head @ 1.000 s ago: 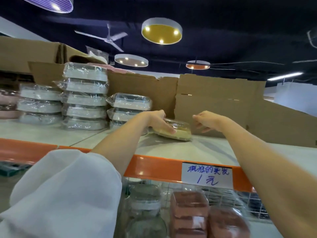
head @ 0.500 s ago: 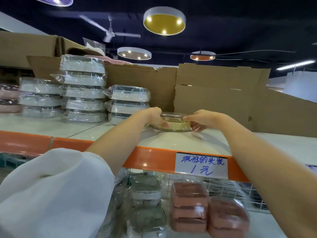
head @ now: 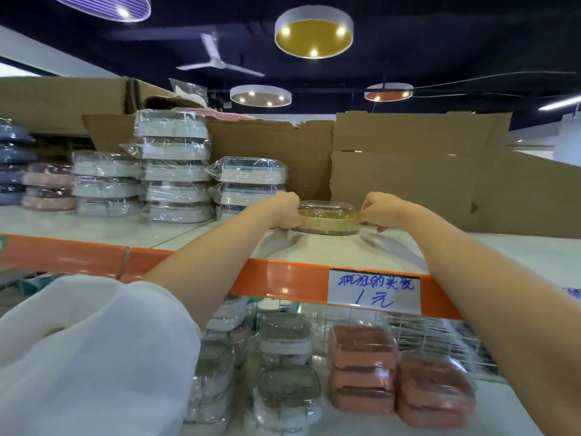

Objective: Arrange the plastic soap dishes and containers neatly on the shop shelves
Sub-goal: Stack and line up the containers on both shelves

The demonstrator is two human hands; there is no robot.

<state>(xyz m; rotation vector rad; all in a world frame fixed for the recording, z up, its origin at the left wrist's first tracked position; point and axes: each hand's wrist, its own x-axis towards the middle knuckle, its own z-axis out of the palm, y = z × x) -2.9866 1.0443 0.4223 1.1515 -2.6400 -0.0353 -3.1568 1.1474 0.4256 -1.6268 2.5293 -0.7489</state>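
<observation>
Head view, one frame. I see both arms reaching over the orange front edge of the upper shelf. Left hand grasps the left end of a yellow soap dish with a clear lid; right hand pinches its right end. Dish sits flat on the shelf, toward the back, just in front of the cardboard wall. Immediately left of it stands a short stack of wrapped grey dishes; a taller stack follows further left. Handwritten price label hangs on the front edge. Lower shelf carries pink containers and grey containers. White sleeve covers my left upper arm.
</observation>
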